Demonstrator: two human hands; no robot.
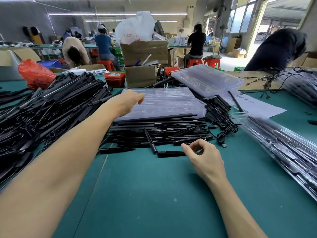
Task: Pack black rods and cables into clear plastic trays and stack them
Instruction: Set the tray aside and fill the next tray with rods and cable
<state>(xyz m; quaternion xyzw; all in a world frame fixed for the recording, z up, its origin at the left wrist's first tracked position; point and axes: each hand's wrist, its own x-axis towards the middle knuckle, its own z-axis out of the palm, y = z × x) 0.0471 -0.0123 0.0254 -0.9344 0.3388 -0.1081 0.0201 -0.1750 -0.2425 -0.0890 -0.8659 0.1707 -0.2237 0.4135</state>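
Note:
A stack of empty clear plastic trays (pixel 164 102) lies in the middle of the green table. My left hand (pixel 127 103) reaches over its left edge with fingers relaxed, holding nothing. In front of the stack lies a pile of short black rods (pixel 159 133), with black USB cables (pixel 221 133) at its right end. My right hand (pixel 204 157) hovers at the near edge of that pile, thumb and forefinger curved around the end of one loose black rod (pixel 169 154); whether they touch it is unclear. Packed trays (pixel 281 150) lie at the right.
A big heap of long black rods and cables (pixel 48 107) fills the left side. More empty trays (pixel 207 79) sit behind, beside cardboard boxes (pixel 142 74), a red parts bin (pixel 115 79) and a red bag (pixel 35 73). Papers (pixel 252 103) lie right. People work behind.

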